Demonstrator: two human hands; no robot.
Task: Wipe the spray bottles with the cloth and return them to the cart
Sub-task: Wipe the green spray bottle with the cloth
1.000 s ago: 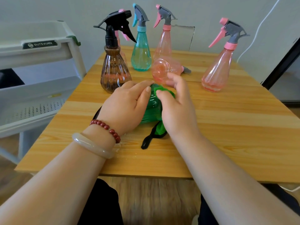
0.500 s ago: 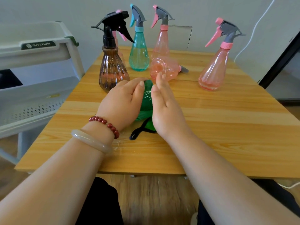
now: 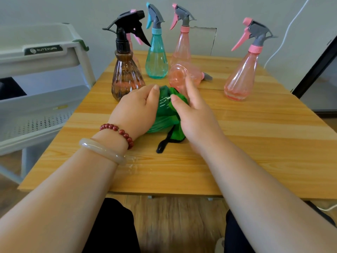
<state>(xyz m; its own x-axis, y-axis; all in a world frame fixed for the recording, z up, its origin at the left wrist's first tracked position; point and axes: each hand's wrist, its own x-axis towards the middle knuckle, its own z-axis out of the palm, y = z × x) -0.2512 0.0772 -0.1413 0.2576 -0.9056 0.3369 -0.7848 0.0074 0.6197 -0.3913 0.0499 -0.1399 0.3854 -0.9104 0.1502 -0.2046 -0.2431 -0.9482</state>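
Observation:
A green spray bottle [image 3: 162, 114] lies on its side in the middle of the wooden table [image 3: 255, 143]. My left hand [image 3: 135, 111] grips its left side. My right hand [image 3: 193, 114] pinches a green cloth [image 3: 177, 102] with a black edge against the bottle's right side. Behind stand a brown bottle [image 3: 126, 77] with a black head, a teal bottle [image 3: 156, 59], a pink bottle [image 3: 181, 48] and another pink bottle [image 3: 242, 77] at the right. One more pink bottle [image 3: 184, 74] lies on its side just beyond my hands.
A white cart [image 3: 42, 84] with tiered shelves stands at the table's left edge. A small wet patch [image 3: 131, 166] shows on the table near my left wrist. A white cable [image 3: 286, 33] hangs on the wall at the back right.
My right hand has shifted on the bottle and the green cloth shows again under its thumb and fingers. My left hand keeps its grip on the bottle.

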